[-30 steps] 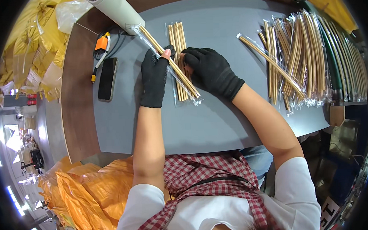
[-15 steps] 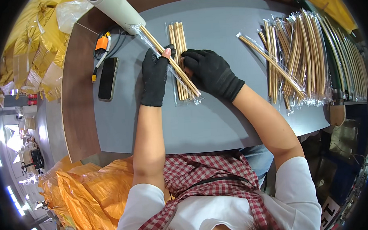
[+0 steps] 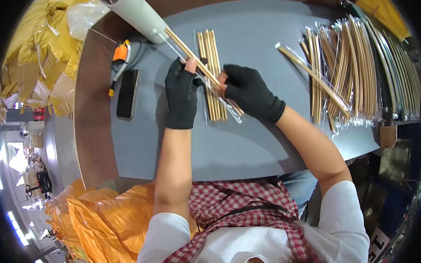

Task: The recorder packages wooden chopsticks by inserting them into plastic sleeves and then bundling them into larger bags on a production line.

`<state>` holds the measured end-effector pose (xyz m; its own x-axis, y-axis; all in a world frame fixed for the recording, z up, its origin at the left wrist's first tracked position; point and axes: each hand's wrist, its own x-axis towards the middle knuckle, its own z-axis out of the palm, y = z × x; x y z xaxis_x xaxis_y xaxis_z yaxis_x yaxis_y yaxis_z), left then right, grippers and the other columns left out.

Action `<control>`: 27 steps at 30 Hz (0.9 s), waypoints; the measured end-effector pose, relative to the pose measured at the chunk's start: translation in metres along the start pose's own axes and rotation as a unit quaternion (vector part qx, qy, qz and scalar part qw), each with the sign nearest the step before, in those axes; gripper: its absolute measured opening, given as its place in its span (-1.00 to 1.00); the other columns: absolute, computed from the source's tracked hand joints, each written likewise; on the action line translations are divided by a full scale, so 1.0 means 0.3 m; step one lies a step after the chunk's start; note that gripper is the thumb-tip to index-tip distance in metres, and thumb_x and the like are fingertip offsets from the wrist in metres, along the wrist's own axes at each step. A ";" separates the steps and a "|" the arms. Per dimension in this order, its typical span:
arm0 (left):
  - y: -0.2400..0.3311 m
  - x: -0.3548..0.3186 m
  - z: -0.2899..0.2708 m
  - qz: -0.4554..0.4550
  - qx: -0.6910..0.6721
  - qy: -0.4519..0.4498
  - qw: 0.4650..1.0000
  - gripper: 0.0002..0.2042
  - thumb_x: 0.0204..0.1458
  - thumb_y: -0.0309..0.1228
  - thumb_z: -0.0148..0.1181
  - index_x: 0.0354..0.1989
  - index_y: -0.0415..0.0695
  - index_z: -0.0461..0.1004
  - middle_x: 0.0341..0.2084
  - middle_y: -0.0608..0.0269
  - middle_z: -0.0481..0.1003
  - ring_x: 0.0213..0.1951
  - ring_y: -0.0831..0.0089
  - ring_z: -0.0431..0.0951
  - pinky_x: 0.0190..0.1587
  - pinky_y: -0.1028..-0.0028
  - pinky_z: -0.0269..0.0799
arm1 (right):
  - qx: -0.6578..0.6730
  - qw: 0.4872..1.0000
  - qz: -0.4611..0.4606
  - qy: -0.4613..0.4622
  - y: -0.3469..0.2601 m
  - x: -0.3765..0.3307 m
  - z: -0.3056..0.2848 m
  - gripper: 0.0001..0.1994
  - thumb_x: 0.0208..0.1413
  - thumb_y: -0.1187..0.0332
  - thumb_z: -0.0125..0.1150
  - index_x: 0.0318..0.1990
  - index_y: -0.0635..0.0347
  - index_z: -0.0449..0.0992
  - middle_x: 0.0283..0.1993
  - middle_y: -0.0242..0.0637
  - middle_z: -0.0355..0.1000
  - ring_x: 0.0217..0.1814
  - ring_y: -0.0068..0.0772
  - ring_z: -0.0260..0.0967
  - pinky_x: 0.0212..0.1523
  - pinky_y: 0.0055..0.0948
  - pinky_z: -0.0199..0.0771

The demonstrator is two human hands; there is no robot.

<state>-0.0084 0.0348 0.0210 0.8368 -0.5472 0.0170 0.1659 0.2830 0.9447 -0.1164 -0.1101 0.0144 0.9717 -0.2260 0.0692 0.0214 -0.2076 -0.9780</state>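
Black fingerless gloves covered both hands at the middle of the grey desk (image 3: 248,144). The left hand (image 3: 181,93) was curled, its thumb and fingertips pinched on a long clear sleeve of tan sticks (image 3: 194,57), and the right hand (image 3: 250,92) was closed on the same sleeve a little lower down, so the two hands sat just beside each other with the sleeve running slantwise between them. That sleeve reached from near the far left corner of the desk down to a loose plastic end just past the right hand, tilted across a second packet of sticks (image 3: 208,51) that lay flat on the desk, pointing toward the far edge, partly hidden under the hands. The upper tip of the held sleeve lay close against a pale grey tube (image 3: 137,15) that came in over the far left corner. Near the left edge lay a black phone (image 3: 127,93), and just beyond it an orange and grey tool (image 3: 119,55) with a dark cable. Along the right edge, well apart from the hands, a big heap of bagged sticks (image 3: 353,73) was spread side by side, with one bagged bundle (image 3: 311,77) lying askew on its near side. Orange plastic bags (image 3: 106,216) bulged below the near edge, beside the left forearm.
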 end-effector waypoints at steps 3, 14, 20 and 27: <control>-0.059 0.030 -0.057 0.011 -0.032 -0.036 0.999 -0.82 0.21 -0.26 0.15 -0.25 -0.11 0.47 -0.46 0.50 0.39 -0.41 0.74 0.32 -0.38 0.66 0.23 | 0.032 0.996 -0.080 0.018 0.064 -0.022 0.025 -0.85 0.09 0.38 0.29 -0.36 0.24 0.46 -0.52 -0.43 0.39 -0.42 -0.67 0.28 -0.36 -0.54 0.36; -0.067 -0.009 -0.042 -0.034 -0.095 0.017 0.995 -0.94 0.16 -0.46 0.17 -0.26 -0.11 0.43 -0.44 0.40 0.43 -0.36 0.58 0.45 -0.25 0.54 0.40 | 0.064 0.998 0.007 0.001 0.027 -0.062 0.017 -0.78 0.07 0.27 0.30 -0.39 0.27 0.49 -0.54 -0.39 0.38 -0.46 -0.63 0.26 -0.37 -0.51 0.34; -0.064 0.002 -0.017 -0.062 -0.087 0.020 0.994 -0.94 0.14 -0.44 0.19 -0.28 -0.12 0.45 -0.45 0.40 0.45 -0.40 0.60 0.46 -0.29 0.58 0.40 | 0.139 0.989 0.054 -0.021 -0.004 -0.042 -0.011 -0.82 0.15 0.33 0.18 -0.33 0.30 0.52 -0.47 -0.44 0.42 -0.39 -0.66 0.29 -0.33 -0.55 0.34; -0.066 -0.001 0.013 -0.026 -0.043 -0.013 0.999 -0.90 0.09 -0.48 0.25 -0.36 -0.13 0.43 -0.46 0.39 0.49 -0.37 0.65 0.50 -0.29 0.62 0.42 | 0.241 0.960 0.133 -0.048 0.025 -0.045 -0.019 -0.94 0.11 0.50 0.21 -0.27 0.25 0.48 -0.34 -0.42 0.43 -0.32 -0.64 0.33 -0.26 -0.60 0.37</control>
<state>-0.0140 0.0264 0.0035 0.8117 -0.5836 -0.0219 0.2547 0.3200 0.9125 -0.1307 -0.1139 0.0073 0.9744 -0.1173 -0.1917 -0.1465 0.3154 -0.9376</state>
